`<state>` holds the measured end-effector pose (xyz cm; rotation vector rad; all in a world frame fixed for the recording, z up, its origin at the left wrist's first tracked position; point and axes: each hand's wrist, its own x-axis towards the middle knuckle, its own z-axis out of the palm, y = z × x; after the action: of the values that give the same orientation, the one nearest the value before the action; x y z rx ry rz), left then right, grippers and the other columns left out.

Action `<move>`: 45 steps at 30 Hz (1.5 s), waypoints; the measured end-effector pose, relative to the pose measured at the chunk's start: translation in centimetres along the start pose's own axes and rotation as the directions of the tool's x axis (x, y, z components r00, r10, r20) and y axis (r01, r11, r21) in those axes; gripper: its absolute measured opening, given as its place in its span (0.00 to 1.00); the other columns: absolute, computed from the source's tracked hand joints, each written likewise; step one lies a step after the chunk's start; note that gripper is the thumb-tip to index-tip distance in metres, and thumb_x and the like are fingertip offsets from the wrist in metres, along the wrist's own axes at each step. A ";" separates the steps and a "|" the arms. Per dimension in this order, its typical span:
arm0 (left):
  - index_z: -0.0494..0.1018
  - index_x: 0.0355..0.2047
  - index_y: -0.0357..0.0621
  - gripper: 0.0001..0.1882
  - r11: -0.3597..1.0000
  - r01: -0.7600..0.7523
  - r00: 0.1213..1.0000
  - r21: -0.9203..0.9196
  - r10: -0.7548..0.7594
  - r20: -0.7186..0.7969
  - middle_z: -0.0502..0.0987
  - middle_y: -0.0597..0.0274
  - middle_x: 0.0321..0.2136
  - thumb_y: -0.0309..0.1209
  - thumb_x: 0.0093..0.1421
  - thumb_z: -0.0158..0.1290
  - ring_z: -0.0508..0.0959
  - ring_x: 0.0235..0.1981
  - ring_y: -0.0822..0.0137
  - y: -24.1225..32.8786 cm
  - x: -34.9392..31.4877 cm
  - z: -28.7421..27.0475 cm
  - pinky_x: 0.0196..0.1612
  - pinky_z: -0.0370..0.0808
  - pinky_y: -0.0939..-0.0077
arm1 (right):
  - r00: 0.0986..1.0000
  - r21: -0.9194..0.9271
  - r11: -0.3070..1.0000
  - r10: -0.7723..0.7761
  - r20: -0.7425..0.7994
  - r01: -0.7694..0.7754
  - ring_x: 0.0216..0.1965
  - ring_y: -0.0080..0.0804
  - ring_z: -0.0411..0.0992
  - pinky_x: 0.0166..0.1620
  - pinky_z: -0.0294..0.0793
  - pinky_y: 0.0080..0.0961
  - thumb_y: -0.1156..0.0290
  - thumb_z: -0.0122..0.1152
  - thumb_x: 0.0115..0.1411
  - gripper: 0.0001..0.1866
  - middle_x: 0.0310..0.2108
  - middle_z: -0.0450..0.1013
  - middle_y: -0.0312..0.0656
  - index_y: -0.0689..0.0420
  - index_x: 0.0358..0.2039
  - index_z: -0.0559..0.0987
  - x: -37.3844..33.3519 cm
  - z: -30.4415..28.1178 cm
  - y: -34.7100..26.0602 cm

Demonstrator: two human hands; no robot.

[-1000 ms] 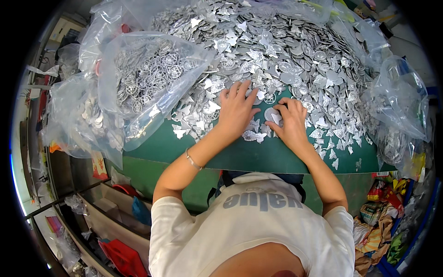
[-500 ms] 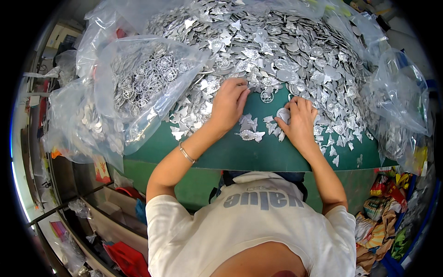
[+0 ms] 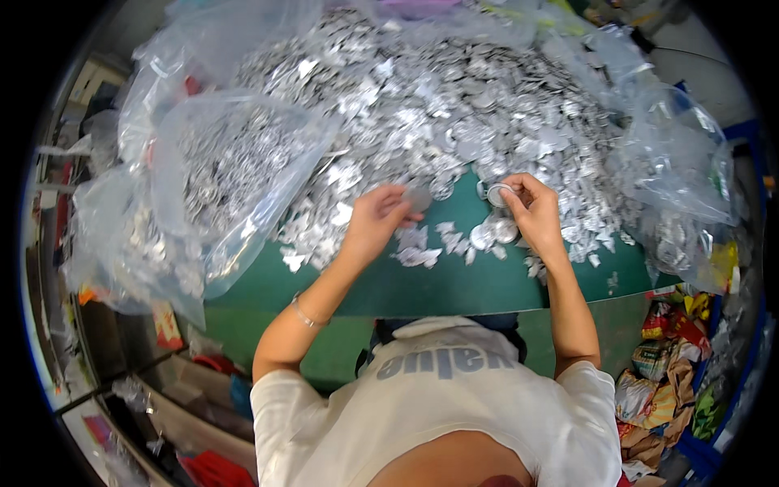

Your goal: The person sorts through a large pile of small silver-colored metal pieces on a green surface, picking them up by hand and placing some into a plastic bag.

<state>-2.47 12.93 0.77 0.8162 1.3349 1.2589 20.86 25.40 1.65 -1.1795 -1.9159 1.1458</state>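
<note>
The green counter [image 3: 446,296] spreads under both hands, its bare strip running between them and back toward the person's body. Beyond the hands, a broad heap of flat silver metal pieces [image 3: 454,105] covers most of the surface, its near edge reaching down beside each hand on the outer side. To the left of the left hand, well apart from it, lies a large clear plastic bag [image 3: 302,134] with many metal pieces inside; to the right of the right hand, also well apart, a crumpled clear bag [image 3: 677,162] sits at the heap's far side.

The left hand [image 3: 377,217] is closed in a pinch on a plain grey disc [image 3: 418,199], which sticks out from its fingertips toward the right hand and is blurred. The right hand [image 3: 537,213] grips a rimmed silver disc [image 3: 498,195] between thumb and fingers, on the side facing the left hand. Both discs are near the heap's front edge, with a gap between them.

A small cluster of shaped pieces [image 3: 415,247] lies on the counter between the hands, nearer the left one and closer to the body. A silver bracelet [image 3: 305,313] circles the left forearm. Just below the right hand's fingertips rest a few loose round discs [image 3: 483,236].
</note>
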 end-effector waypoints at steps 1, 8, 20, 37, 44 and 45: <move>0.69 0.41 0.32 0.11 0.997 -0.023 1.000 0.071 0.023 -0.002 0.76 0.54 0.37 0.20 0.58 0.46 0.78 0.36 0.68 -0.3 -0.2 -0.2 0.37 0.74 0.81 | 0.999 0.055 0.998 -0.038 -0.008 0.039 0.22 0.15 0.63 0.25 0.63 0.15 0.76 0.60 0.51 0.08 0.21 0.70 0.34 0.63 0.32 0.75 1.0 -1.2 0.6; 0.74 0.33 0.34 0.10 0.893 -0.297 0.940 0.337 0.336 -0.062 0.76 0.56 0.39 0.13 0.52 0.47 0.77 0.39 0.68 1.0 -0.7 0.7 0.41 0.74 0.79 | 0.850 0.560 0.809 0.158 -0.502 0.180 0.31 0.27 0.72 0.26 0.71 0.18 0.72 0.55 0.57 0.13 0.32 0.72 0.44 0.67 0.40 0.73 15.2 -12.5 -1.4; 0.72 0.28 0.36 0.11 0.722 -0.566 0.773 0.397 0.633 -0.050 0.73 0.51 0.44 0.09 0.46 0.47 0.73 0.46 0.61 1.4 -1.8 1.6 0.45 0.74 0.74 | 0.827 0.263 0.954 -0.031 0.561 -0.143 0.28 0.20 0.70 0.31 0.67 0.17 0.60 0.44 0.63 0.17 0.28 0.74 0.37 0.60 0.38 0.76 0.9 1.3 -5.3; 0.71 0.40 0.39 0.16 0.680 -0.514 0.832 0.524 0.544 0.110 0.71 0.53 0.43 0.16 0.49 0.51 0.72 0.45 0.53 1.5 -2.2 3.5 0.46 0.69 0.70 | 0.959 0.558 0.830 0.155 -0.236 0.004 0.33 0.27 0.71 0.30 0.68 0.21 0.67 0.47 0.61 0.20 0.37 0.72 0.43 0.65 0.51 0.64 14.6 -12.2 -1.7; 0.69 0.44 0.39 0.19 0.447 -0.442 0.789 0.778 0.606 0.100 0.68 0.52 0.48 0.18 0.49 0.53 0.68 0.50 0.51 0.1 -0.3 1.4 0.52 0.65 0.65 | 0.968 -0.126 0.979 -0.130 0.216 0.160 0.36 0.28 0.71 0.39 0.69 0.20 0.66 0.56 0.56 0.13 0.34 0.75 0.40 0.60 0.38 0.76 6.4 -3.4 -2.2; 0.68 0.45 0.40 0.20 0.382 -0.450 0.770 0.807 0.625 0.133 0.67 0.53 0.50 0.19 0.49 0.53 0.66 0.52 0.51 0.4 0.8 1.6 0.53 0.64 0.62 | 0.937 -0.201 0.935 -0.236 0.258 0.291 0.43 0.37 0.69 0.45 0.67 0.24 0.68 0.58 0.53 0.15 0.40 0.72 0.44 0.61 0.40 0.75 5.5 -1.8 -2.2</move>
<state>-1.17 14.08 1.16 1.9835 1.9397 1.1846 19.22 30.57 4.70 -0.8952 -2.3609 0.9603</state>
